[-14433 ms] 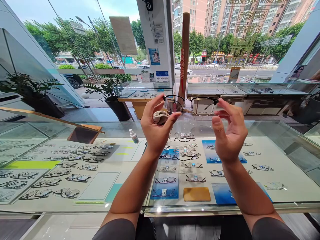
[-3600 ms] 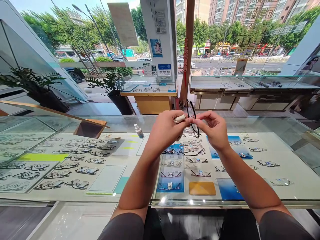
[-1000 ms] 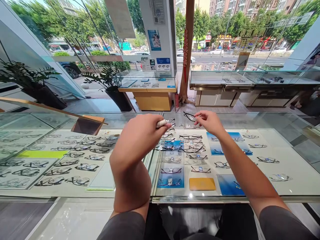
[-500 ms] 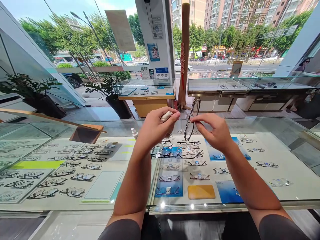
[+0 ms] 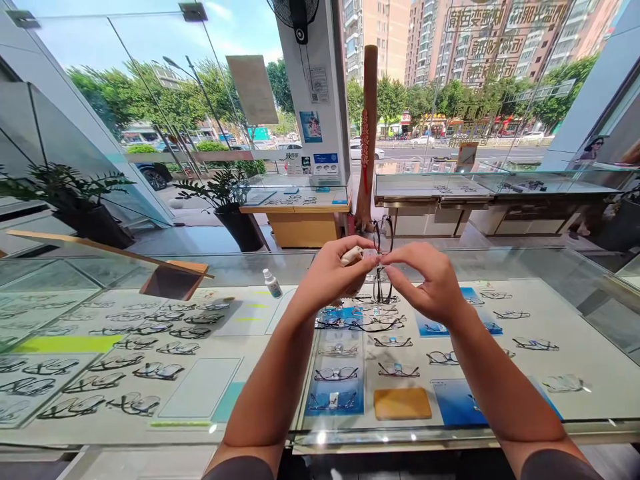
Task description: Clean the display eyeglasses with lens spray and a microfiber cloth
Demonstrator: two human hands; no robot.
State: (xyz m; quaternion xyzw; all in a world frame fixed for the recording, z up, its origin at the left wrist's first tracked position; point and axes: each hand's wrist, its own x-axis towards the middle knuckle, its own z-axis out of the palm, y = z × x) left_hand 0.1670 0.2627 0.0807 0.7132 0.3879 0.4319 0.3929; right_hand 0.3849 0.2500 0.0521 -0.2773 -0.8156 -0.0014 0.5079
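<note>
A pair of dark-rimmed eyeglasses (image 5: 383, 288) is held up on end above the counter, one lens over the other. My right hand (image 5: 430, 280) pinches it near the middle between thumb and forefinger, from the right. From the other side, my left hand (image 5: 333, 273) is closed around a bunched white cloth (image 5: 352, 256). Its thumb and forefinger tips meet the frame close to the right fingertips. The exact contact there is partly hidden.
Below the hands, a glass display counter (image 5: 310, 437) holds rows of eyeglasses (image 5: 336, 373) and a mustard-coloured case (image 5: 403, 403). A small white spray bottle (image 5: 273, 283) stands left of my left hand. Farther left is a wood-edged mirror or stand (image 5: 173, 283).
My left hand has moved right, bringing its fingertips and the cloth to the eyeglasses. The eyeglasses have turned more upright. The camera view has tipped upward slightly.
</note>
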